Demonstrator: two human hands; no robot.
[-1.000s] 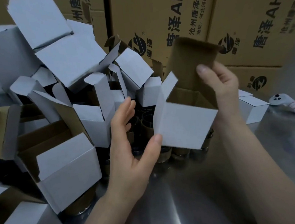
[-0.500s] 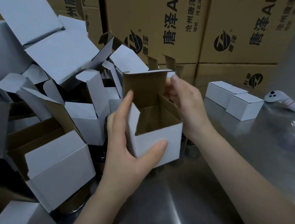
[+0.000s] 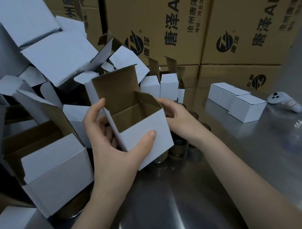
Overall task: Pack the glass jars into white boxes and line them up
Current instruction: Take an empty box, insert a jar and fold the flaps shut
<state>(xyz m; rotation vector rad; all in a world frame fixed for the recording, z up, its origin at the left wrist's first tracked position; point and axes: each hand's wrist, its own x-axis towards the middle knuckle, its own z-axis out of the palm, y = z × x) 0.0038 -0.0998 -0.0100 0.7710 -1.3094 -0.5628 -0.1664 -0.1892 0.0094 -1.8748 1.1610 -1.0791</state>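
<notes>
I see brown shipping cartons (image 3: 156,14) walling off 11 to 2 o'clock, printed "唐泽 AH4" beside a round logo; the steel table (image 3: 222,163) runs below; a heap of open white boxes (image 3: 57,55) crowds 8 to 11 o'clock. At centre an open white box (image 3: 155,153), lid flap up, is held above the glass jars (image 3: 179,147). My left hand (image 3: 110,153) clamps it, thumb on the front; my right hand (image 3: 175,112) clasps its right wall, fingertips hidden. Two closed white boxes (image 3: 245,108) stand touching at 3 o'clock; a white controller (image 3: 283,102) lies just beside them.
</notes>
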